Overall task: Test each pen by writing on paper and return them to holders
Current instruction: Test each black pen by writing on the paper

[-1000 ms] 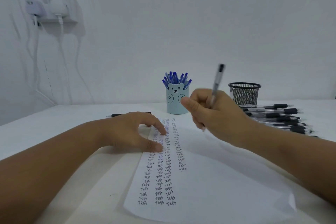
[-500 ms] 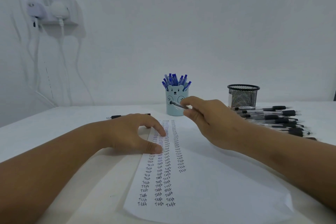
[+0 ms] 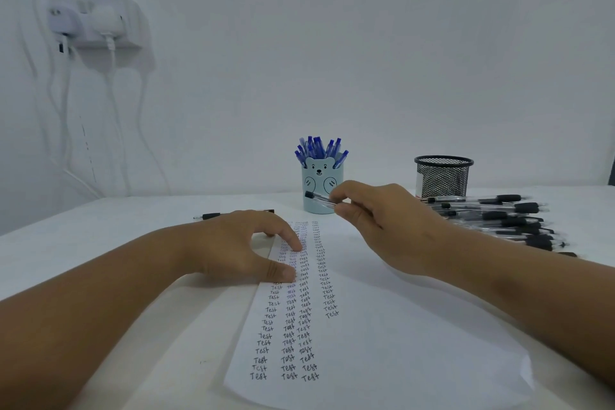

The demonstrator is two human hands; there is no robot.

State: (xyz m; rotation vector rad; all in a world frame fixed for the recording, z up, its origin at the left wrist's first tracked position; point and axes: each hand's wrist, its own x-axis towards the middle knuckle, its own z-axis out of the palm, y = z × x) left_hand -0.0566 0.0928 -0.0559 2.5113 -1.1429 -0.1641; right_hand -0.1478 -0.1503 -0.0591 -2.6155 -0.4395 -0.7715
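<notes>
A white sheet of paper (image 3: 392, 343) lies on the table, with columns of the word "Test" down its left part. My left hand (image 3: 246, 246) rests on the sheet's upper left edge, thumb and forefinger pressing it flat. My right hand (image 3: 382, 220) pinches a clear pen with a black end (image 3: 319, 199), held nearly level and pointing left, just in front of the light blue bear holder (image 3: 318, 188). That holder is full of blue pens (image 3: 319, 150). A black mesh holder (image 3: 443, 178) stands to the right, behind a pile of black pens (image 3: 499, 216).
One black pen (image 3: 213, 216) lies alone on the table behind my left hand. On the wall at upper left hangs a white socket shelf (image 3: 96, 23) with cables running down. The table top (image 3: 100, 230) is white.
My right hand lifted the pen off the paper and turned it from upright to nearly level, moving it toward the bear holder. My left hand stayed on the paper.
</notes>
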